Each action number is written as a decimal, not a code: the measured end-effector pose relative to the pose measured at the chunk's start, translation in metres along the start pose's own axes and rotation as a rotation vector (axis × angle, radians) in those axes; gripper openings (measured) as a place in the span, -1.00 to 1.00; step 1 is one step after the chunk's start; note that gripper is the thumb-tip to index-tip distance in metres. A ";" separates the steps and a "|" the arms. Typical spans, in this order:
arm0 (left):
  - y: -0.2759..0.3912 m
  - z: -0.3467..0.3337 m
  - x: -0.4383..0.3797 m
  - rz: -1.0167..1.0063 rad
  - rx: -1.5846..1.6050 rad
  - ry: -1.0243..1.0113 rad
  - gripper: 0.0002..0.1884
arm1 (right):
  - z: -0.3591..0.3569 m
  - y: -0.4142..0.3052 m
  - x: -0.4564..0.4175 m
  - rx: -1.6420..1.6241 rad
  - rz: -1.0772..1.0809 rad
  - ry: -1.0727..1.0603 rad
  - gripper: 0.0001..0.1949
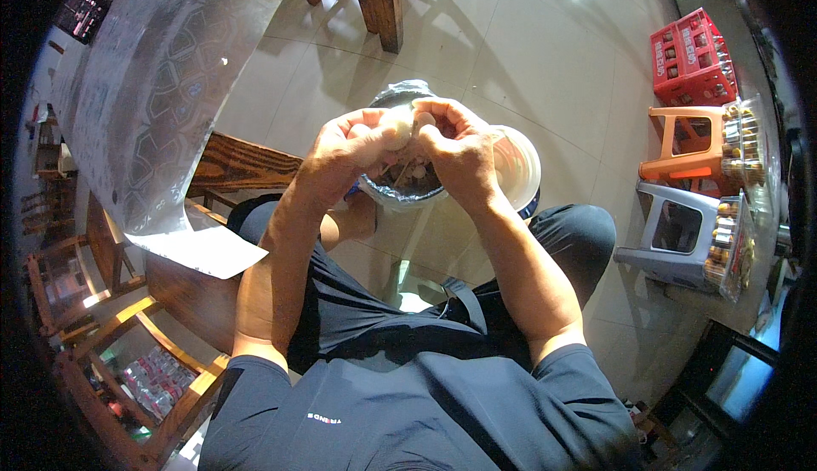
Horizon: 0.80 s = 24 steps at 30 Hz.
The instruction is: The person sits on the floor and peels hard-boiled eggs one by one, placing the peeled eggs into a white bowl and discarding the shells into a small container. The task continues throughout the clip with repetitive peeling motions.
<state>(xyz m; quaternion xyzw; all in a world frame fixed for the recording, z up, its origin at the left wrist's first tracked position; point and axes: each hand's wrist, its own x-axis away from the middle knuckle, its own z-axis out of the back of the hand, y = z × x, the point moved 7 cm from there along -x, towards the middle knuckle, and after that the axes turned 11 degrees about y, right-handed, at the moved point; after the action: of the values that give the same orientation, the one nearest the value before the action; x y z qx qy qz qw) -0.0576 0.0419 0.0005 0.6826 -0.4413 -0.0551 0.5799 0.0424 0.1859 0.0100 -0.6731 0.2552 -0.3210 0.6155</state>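
Over a bin lined with a dark plastic bag (408,88), both my hands meet. My left hand (351,142) grips a pale, rounded, egg-like piece of food (401,127) between thumb and fingers. My right hand (461,150) has its thumb and fingertips pinched together beside that piece; whether a scrap is in them cannot be made out. Inside the bin lie brownish and pale scraps (412,177), partly hidden by my hands. Right of it, a pale round plastic tub (531,164) is partly covered by my right hand; pale contents show inside.
On the left, a table with a patterned clear cover (191,69) hangs near a wooden bench (246,161). Along the right stand a red bottle crate (692,59), an orange stool (683,142) and a grey stool (676,228), both bearing clear packs. A wooden leg (380,5) stands ahead.
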 end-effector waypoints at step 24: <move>-0.003 -0.003 -0.004 0.000 0.071 0.017 -0.59 | -0.014 -0.009 0.011 0.227 0.393 -0.038 -0.65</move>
<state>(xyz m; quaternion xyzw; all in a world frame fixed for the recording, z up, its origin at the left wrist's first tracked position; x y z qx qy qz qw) -0.0567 0.0467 -0.0025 0.7033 -0.4378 -0.0336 0.5592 0.0389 0.1692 0.0205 -0.5429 0.3321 -0.2086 0.7426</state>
